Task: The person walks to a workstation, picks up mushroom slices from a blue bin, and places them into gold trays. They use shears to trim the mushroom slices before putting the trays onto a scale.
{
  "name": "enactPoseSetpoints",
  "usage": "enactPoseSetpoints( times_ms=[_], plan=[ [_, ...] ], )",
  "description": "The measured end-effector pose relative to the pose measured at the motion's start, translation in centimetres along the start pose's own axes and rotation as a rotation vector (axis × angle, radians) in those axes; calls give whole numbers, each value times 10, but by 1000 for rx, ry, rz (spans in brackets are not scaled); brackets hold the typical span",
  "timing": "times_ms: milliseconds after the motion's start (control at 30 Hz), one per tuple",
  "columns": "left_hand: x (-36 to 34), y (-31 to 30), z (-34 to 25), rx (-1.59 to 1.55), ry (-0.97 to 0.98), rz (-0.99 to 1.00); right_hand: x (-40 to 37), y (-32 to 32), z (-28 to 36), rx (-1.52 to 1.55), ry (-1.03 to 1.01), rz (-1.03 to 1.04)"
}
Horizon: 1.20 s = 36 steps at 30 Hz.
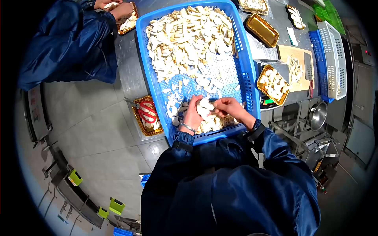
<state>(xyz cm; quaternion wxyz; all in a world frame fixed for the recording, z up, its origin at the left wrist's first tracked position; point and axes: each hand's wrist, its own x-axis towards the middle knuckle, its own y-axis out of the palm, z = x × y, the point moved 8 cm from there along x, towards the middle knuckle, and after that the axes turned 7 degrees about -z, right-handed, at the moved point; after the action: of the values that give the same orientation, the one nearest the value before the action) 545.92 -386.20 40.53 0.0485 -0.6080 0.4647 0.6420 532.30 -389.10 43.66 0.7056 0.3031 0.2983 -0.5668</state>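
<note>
Several pale mushroom slices (205, 107) rest in my left hand (192, 117), its fingers curled around them over the near end of a blue plastic crate (252, 72). My right hand (231, 108) is closed in a pinch at the edge of these slices, thumb and forefinger together. A large heap of sliced mushrooms (189, 37) fills the crate's far part. More loose slices (214, 124) lie below my hands, and bare blue bottom shows between the two piles.
A gold tray (272, 89) of slices sits on a scale (269, 102) at right. Beyond are a cutting board (287, 53), a knife (309, 72) and an empty gold tray (262, 30). Left of the crate, another gold tray (155, 126) holds slices and a red-handled tool (147, 112). A co-worker's hands (122, 10) work upper left.
</note>
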Motion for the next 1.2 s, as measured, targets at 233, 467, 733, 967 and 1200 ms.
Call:
enactPoseSetpoints(
  times_ms=[233, 467, 733, 967, 1200],
  plan=[
    [-5, -5, -5, -67, -1, 35, 35, -36, 40, -946, -501, -554],
    [0, -22, -16, -31, 84, 37, 42, -4, 64, -931, -537, -453],
    [-11, -2, -23, -138, 48, 28, 23, 35, 61, -704, -353, -108],
    [11, -44, -22, -204, 172, -30, 44, 41, 61, -912, -509, -253],
    [-5, -27, -25, -299, 127, -22, 78, 24, 101, -931, -509, -517]
  ],
)
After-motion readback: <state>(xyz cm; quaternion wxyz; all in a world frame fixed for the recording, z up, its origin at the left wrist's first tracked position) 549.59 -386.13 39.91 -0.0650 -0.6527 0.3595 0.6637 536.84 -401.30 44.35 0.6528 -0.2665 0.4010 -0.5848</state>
